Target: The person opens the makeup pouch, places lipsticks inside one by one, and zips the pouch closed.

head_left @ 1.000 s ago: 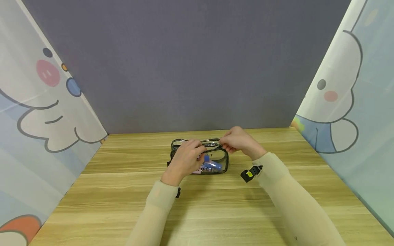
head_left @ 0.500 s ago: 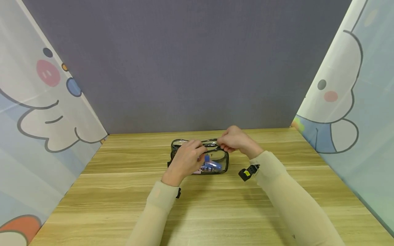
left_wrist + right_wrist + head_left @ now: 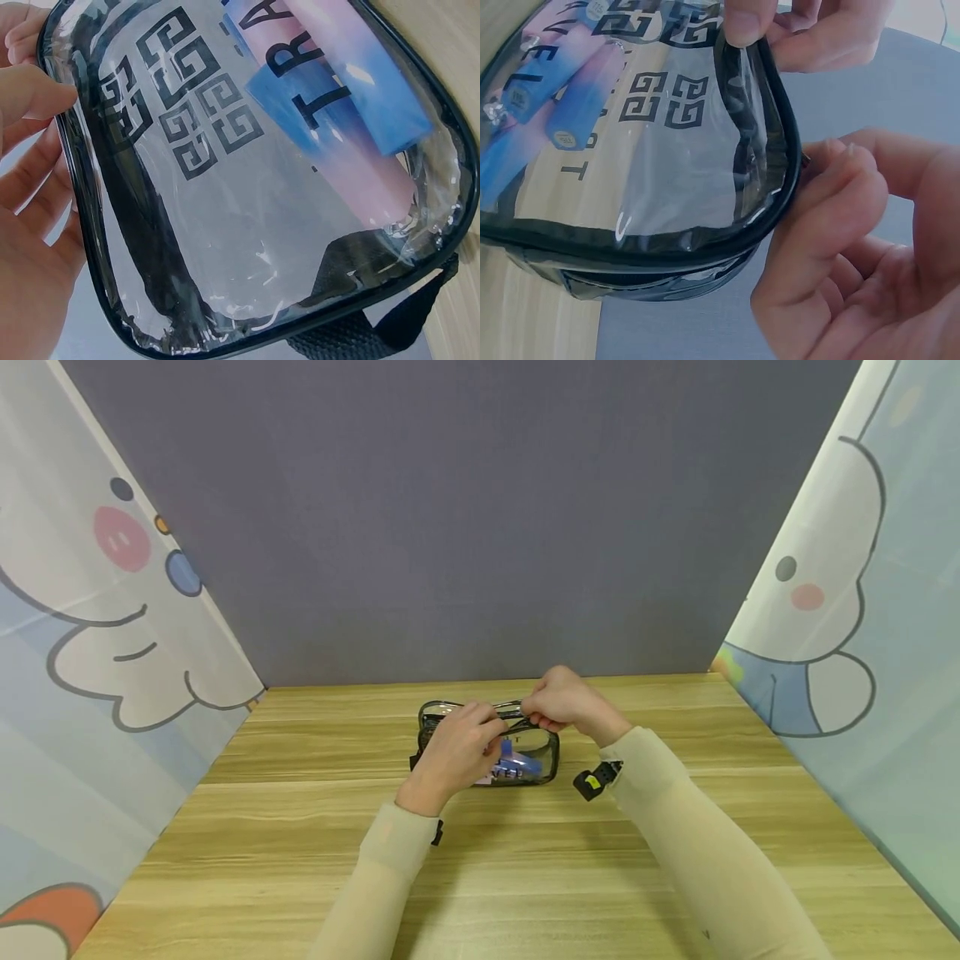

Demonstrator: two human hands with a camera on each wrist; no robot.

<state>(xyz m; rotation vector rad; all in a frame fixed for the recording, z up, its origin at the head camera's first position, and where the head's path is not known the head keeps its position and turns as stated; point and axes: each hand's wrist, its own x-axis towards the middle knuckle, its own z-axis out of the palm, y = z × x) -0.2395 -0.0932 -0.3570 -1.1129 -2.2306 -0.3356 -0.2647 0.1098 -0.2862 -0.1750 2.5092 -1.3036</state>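
Observation:
A clear plastic travel pouch (image 3: pixel 547 745) with black piping and black lettering stands on the table, its opening facing up. Inside it lie several pink-and-blue tubes (image 3: pixel 330 142). My left hand (image 3: pixel 453 750) grips the pouch's top edge, the thumb on the front face and the other fingers behind, as the left wrist view shows. My right hand (image 3: pixel 572 702) is at the top edge further right, its thumb and forefinger pinching the zipper pull (image 3: pixel 805 160). Only a small metallic bit of the pull shows beside the piping; the fingertips hide the rest.
The pouch rests toward the back of the wooden table (image 3: pixel 315 843), in front of a grey partition (image 3: pixel 480 527). Cartoon-printed curtains (image 3: pixel 817 577) hang on both sides. A black strap (image 3: pixel 352 334) sticks out from one end of the pouch.
My right hand has slid a short way left along the pouch's top edge, toward the left hand. The left hand and the pouch have stayed nearly in place.

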